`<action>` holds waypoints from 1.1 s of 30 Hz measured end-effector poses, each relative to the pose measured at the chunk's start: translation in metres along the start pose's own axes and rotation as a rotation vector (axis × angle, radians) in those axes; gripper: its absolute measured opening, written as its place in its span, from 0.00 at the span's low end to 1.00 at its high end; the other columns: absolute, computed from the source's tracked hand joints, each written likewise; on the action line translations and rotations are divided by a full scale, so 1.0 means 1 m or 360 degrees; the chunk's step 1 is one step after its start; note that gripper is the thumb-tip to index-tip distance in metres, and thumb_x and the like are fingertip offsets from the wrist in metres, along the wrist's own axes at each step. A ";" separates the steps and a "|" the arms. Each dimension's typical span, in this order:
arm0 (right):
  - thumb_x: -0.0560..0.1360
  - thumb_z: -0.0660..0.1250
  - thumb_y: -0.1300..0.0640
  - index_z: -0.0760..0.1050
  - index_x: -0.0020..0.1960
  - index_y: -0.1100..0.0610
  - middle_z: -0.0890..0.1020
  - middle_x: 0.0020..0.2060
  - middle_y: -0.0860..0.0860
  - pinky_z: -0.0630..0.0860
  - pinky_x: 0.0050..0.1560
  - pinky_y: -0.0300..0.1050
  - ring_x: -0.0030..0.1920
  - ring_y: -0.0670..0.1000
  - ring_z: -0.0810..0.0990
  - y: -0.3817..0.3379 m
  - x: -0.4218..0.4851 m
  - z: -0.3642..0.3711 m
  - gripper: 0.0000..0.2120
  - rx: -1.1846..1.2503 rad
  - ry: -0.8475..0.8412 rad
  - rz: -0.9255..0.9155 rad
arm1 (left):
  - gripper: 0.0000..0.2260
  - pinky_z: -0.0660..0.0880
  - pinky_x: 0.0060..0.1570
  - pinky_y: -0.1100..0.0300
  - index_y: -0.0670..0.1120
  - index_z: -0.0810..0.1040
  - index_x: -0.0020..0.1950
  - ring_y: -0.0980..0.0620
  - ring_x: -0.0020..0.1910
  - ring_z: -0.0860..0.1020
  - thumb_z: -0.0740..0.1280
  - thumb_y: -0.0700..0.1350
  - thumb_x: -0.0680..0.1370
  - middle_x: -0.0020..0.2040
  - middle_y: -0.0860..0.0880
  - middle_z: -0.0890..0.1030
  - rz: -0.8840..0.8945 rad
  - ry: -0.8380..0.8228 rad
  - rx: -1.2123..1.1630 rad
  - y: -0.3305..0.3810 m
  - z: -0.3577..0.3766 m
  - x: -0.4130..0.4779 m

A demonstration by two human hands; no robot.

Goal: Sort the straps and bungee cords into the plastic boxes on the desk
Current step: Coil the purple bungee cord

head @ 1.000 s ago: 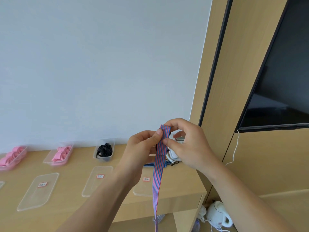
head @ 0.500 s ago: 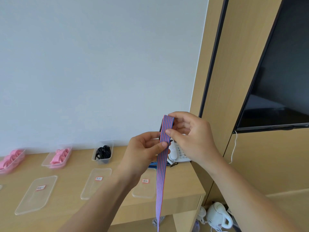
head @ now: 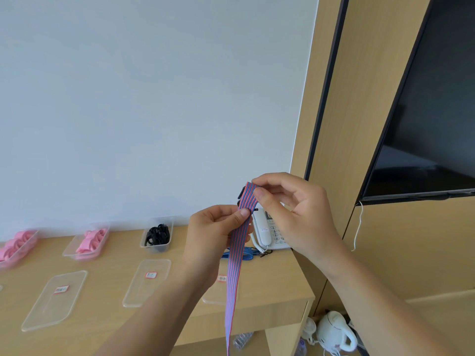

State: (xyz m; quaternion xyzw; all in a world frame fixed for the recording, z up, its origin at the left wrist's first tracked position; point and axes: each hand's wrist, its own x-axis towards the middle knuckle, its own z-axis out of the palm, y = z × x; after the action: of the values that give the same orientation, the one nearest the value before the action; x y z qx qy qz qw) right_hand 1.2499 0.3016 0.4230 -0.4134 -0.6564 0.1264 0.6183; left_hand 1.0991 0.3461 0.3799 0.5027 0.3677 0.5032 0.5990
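Both hands pinch the striped strap (head: 240, 242), right hand (head: 290, 214) at the top, left hand (head: 213, 232) just below. Looks light and floppy, so gather it near the top end

Readable text: none can be made out with certainty.
Left sticker (head: 61, 289): white with a red border, on the clear left lid (head: 46, 312); dark handwritten marks, too blurred to read.
Middle sticker (head: 151, 275): same kind, on the middle lid (head: 144, 291); two dark marks, not legible.
Right sticker (head: 221, 278): on the right lid (head: 216, 295), partly hidden behind the striped strap (head: 235, 268); unreadable.
Keypad (head: 276, 233): rows of keys with dark digits on the white telephone (head: 262, 238); too small to tell apart.
Handset print (head: 264, 229): a short dark line, illegible.
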 end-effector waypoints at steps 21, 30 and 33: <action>0.74 0.73 0.60 0.85 0.55 0.56 0.85 0.55 0.46 0.74 0.61 0.35 0.59 0.41 0.81 0.020 -0.036 0.001 0.10 -0.0394 -0.0005 -0.0224 | 0.22 0.81 0.57 0.43 0.50 0.87 0.54 0.41 0.47 0.86 0.58 0.62 0.83 0.46 0.43 0.87 -0.0201 -0.0183 0.0074 0.007 0.000 -0.009; 0.71 0.75 0.63 0.86 0.54 0.59 0.82 0.59 0.48 0.76 0.61 0.36 0.58 0.43 0.82 0.037 -0.048 0.010 0.11 -0.0526 0.0034 -0.0397 | 0.19 0.79 0.62 0.36 0.49 0.86 0.56 0.41 0.49 0.85 0.62 0.60 0.82 0.54 0.37 0.85 -0.0160 -0.0230 0.0085 0.012 -0.004 -0.009; 0.71 0.75 0.65 0.85 0.54 0.60 0.82 0.59 0.49 0.76 0.62 0.37 0.60 0.44 0.81 0.041 -0.048 0.012 0.12 -0.0589 0.0030 -0.0482 | 0.18 0.78 0.62 0.33 0.49 0.86 0.57 0.40 0.49 0.85 0.63 0.59 0.82 0.56 0.37 0.84 -0.0159 -0.0242 0.0082 0.013 -0.006 -0.010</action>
State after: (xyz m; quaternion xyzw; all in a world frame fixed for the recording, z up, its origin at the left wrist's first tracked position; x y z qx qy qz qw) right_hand 1.2490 0.2976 0.3589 -0.4177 -0.7170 -0.0942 0.5500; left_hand 1.0886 0.3379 0.3904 0.5358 0.3586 0.4235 0.6363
